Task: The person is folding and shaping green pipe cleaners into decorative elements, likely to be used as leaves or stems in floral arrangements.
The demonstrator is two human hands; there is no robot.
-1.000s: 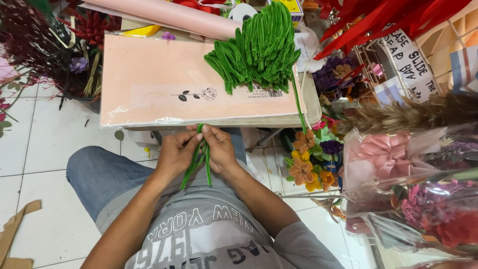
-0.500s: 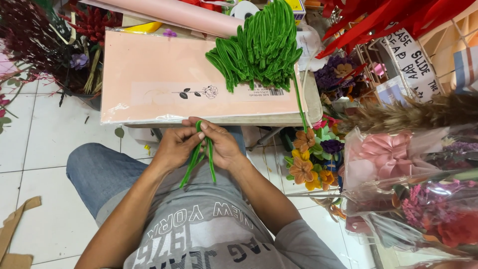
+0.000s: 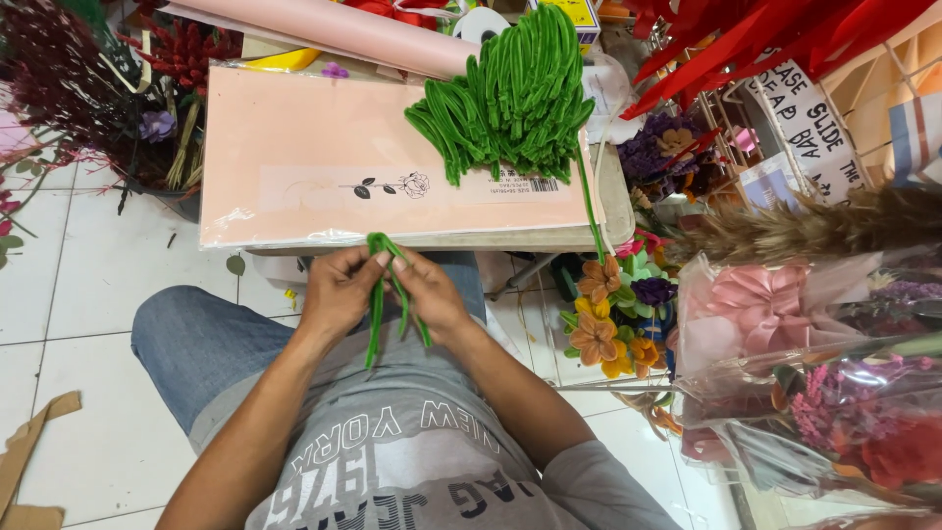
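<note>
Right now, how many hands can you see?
2. The left hand and the right hand sit close together over the lap, both pinching a bent green pipe cleaner. No other hands show.

The floor (image 3: 98, 285) is laid with white square tiles and shows on the left and near side. A scrap of brown cardboard (image 3: 25, 461) lies on it at the near left corner. In the middle stands a small table (image 3: 618, 211), its top mostly covered by a flat pink pack of paper (image 3: 294, 147). Far left, dark red dried flowers (image 3: 69, 88) stand on the floor. Right of the table, orange and purple fabric flowers (image 3: 613, 314) crowd together, with wrapped bouquets (image 3: 814, 393) at the near right. Light is even and bright.
</note>
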